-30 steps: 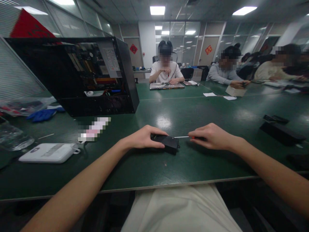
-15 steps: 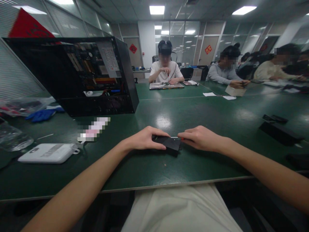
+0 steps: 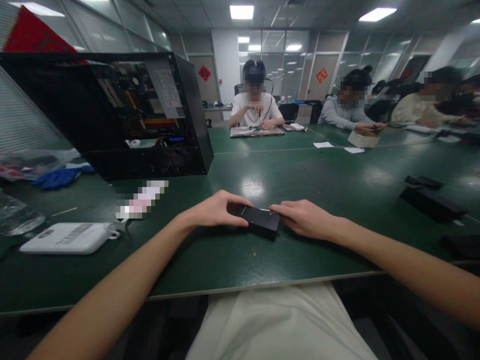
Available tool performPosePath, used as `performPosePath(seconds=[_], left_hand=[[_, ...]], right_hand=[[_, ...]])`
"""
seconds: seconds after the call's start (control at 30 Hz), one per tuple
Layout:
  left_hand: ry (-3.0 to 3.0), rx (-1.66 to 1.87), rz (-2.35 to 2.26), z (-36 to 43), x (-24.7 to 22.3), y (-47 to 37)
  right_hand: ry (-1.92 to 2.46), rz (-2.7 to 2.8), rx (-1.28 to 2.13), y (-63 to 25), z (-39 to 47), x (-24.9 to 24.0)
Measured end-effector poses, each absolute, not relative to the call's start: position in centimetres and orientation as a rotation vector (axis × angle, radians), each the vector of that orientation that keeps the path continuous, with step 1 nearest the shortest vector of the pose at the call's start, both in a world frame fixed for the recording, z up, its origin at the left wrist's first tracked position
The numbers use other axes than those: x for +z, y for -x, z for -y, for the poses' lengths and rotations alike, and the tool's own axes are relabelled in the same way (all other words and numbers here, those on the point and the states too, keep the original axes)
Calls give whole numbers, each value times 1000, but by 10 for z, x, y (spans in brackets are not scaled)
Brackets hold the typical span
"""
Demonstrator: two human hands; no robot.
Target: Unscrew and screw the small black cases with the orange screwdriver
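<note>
Near the front of the green table (image 3: 210, 265), my left hand (image 3: 212, 210) is closed around the left end of a small black rectangular box (image 3: 262, 222), its thumb on the near side and its fingers on the far side. Light marks show on the box's upper face. My right hand (image 3: 307, 218) pinches a screwdriver at the right end of the box. Its thin metal shaft (image 3: 264, 210) lies along the far edge, while the fingers cover the handle. Where the tip sits is hidden.
An open computer case (image 3: 157, 162) stands at left behind my hands. A white power bank (image 3: 67, 237), blue gloves (image 3: 56, 177) and a clear container (image 3: 17, 215) are nearby. Black parts (image 3: 431, 202) lie at right. Several people sit across the table, one person (image 3: 257, 112) directly opposite.
The black box has turned so that more of its upper face shows. My left thumb and fingers have shifted left along it. The screwdriver's orange handle is now covered by my right hand.
</note>
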State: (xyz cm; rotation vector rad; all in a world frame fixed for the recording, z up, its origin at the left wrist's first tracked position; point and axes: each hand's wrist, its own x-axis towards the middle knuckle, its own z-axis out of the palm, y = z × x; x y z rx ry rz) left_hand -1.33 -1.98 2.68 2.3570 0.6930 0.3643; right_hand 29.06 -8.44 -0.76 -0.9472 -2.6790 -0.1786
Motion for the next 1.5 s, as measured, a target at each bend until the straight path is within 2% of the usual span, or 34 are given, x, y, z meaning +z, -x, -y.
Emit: performPosePath(seconds=[0.33,0.57,0.93,1.1,1.5], left_hand=[[-2448,471,-706,26,20,3],[-2444,493,-716,27,18,1],[-2363,583,-800,31,14,-4],[-2313,682,-881,34,9,-11],[-2326,707,-901,34,7,-10]], right_hand=[[929,2589,-277,-300,84,-12],[876,2564,-73,-299,78,-17],[975,2648,30,-363,91,23],[1089,2586,-21,-391,109,19],[1082,2625,-104,-378,117,17]])
